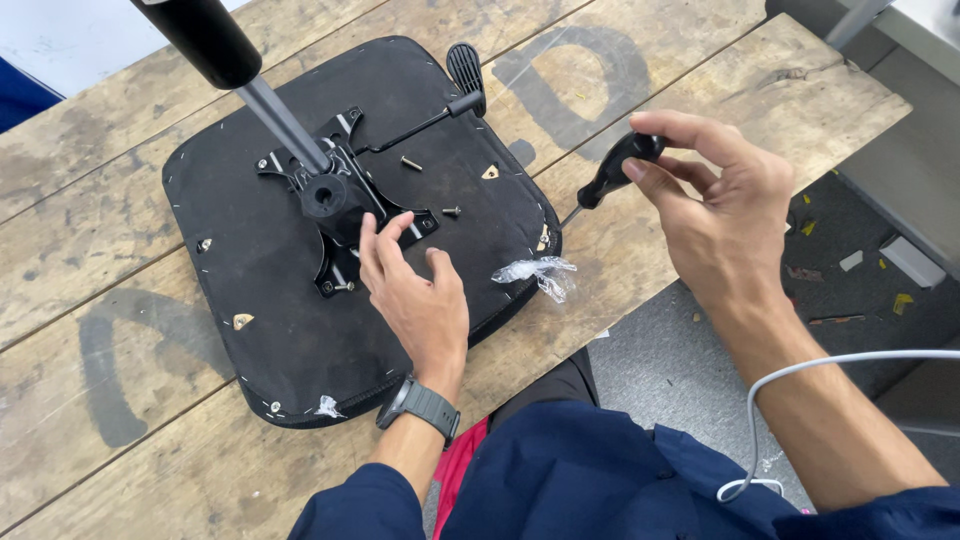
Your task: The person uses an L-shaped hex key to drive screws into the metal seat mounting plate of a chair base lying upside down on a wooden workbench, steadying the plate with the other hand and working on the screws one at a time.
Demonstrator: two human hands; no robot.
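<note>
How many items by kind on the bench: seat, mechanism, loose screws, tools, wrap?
Seat cushion, black, underside up: 1
Metal mechanism plate with gas cylinder: 1
Loose screws on the cushion: 2
Screwdriver, in the right hand: 1
Clear plastic wrap: 1
Total: 6
The left hand rests by the plate.

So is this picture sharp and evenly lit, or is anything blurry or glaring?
Head view: soft, even light, with no glare on the black seat base; only faint shadows lie under the left hand. The right hand and screwdriver look sharp; the black cylinder at the top edge looms large.
</note>
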